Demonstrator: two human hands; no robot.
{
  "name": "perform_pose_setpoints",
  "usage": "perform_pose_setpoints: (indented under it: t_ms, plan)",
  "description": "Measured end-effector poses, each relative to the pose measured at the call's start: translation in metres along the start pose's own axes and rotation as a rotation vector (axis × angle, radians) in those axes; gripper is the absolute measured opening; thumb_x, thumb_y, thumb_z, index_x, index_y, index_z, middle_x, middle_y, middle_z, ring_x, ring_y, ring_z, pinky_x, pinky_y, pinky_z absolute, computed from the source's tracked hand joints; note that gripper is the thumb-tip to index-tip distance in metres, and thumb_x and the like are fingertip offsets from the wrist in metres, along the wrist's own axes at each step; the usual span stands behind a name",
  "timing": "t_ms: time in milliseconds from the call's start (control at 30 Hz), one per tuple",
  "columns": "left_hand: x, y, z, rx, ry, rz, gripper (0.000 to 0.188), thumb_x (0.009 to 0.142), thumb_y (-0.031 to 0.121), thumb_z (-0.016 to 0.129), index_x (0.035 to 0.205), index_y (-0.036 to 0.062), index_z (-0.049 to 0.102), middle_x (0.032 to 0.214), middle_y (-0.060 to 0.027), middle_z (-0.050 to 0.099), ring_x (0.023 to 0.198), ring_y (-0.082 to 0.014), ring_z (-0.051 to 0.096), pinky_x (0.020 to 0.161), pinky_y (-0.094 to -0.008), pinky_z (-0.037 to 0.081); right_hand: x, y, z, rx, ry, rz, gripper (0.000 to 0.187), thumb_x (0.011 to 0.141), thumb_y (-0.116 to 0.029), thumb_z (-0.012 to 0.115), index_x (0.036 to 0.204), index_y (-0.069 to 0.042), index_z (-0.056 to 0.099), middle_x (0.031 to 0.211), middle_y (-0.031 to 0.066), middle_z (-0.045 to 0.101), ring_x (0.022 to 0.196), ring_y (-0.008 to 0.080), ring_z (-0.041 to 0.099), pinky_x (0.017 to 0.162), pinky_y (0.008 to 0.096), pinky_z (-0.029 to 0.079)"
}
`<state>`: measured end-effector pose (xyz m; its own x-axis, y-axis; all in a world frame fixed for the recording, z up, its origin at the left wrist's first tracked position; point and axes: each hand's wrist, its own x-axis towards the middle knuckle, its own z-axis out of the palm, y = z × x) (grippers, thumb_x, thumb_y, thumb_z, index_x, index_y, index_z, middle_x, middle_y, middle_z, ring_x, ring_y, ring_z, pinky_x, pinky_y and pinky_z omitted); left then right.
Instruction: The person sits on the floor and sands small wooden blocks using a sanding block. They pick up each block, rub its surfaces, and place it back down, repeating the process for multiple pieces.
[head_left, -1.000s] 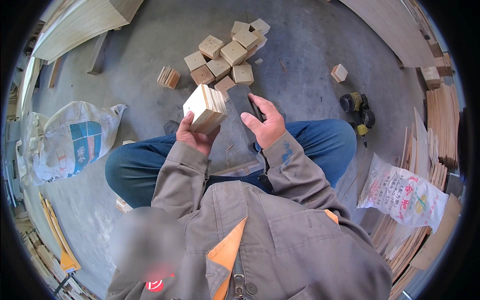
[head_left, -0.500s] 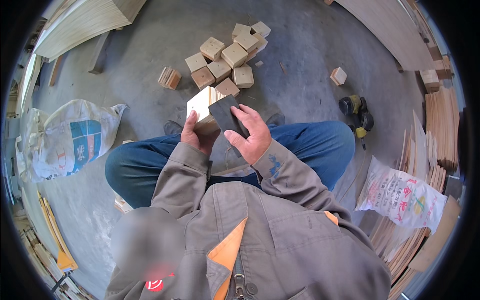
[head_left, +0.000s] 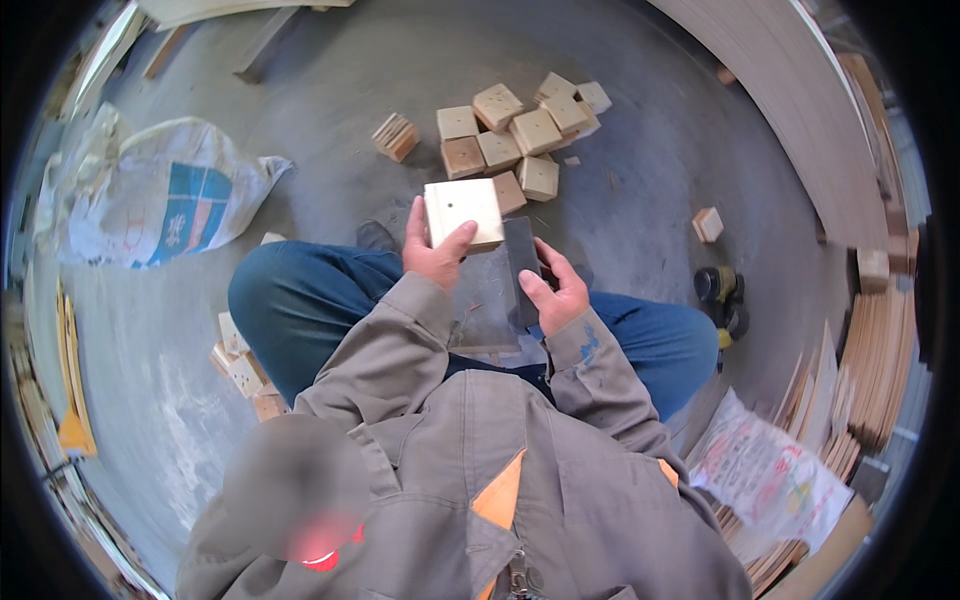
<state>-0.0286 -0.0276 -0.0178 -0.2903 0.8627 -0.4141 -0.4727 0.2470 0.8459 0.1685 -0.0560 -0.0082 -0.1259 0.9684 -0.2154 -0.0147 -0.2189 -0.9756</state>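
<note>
My left hand (head_left: 434, 260) grips a pale square wooden block (head_left: 468, 202) with a small dark hole in its upper face, thumb along the near side. To its right, my right hand (head_left: 563, 296) holds a flat dark grey sanding block (head_left: 521, 262), thumb on one face and fingers behind. A narrow gap parts the two. Beyond them on the floor lies a loose pile of similar wooden blocks (head_left: 499, 150), several with holes. One laminated block (head_left: 396, 137) sits apart to the pile's left.
Other blocks (head_left: 246, 375) lie beside my left knee. A white sack (head_left: 130, 215) stands at the left, another sack (head_left: 770, 470) at the lower right. Near my right knee rests a black-and-yellow power tool (head_left: 722, 298). Stacked wood strips (head_left: 880, 365) line the right side.
The sanding block has come off the wooden block's side and moved right. My left hand has turned the wooden block so its holed face shows more squarely. The whole view has shifted.
</note>
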Motion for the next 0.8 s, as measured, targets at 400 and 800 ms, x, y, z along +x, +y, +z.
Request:
perform_pose_setpoints:
  t_ms: [400,800]
  plan:
    - [0.003,-0.002,-0.006,0.037,0.037,0.151,0.116,0.073,0.017,0.093,0.159,-0.0035,0.018,0.148,-0.0224,0.047,0.132,-0.0283,0.054,0.107,-0.0377,0.049,0.005,-0.001,0.002,0.097,-0.082,0.023,0.058,0.099,-0.009,0.066,0.15,0.005,0.043,0.139,0.0166,0.06,0.123,0.0219,0.06,0.106,0.0337,0.048]
    - [-0.002,0.004,-0.002,-0.001,-0.004,0.197,0.113,0.075,0.01,0.09,0.16,0.0013,0.017,0.147,-0.0196,0.048,0.132,-0.0283,0.054,0.107,-0.0385,0.05,0.005,0.0,0.0,0.124,-0.095,-0.019,0.059,0.098,-0.009,0.066,0.15,0.005,0.043,0.141,0.0162,0.058,0.126,0.023,0.059,0.108,0.035,0.046]
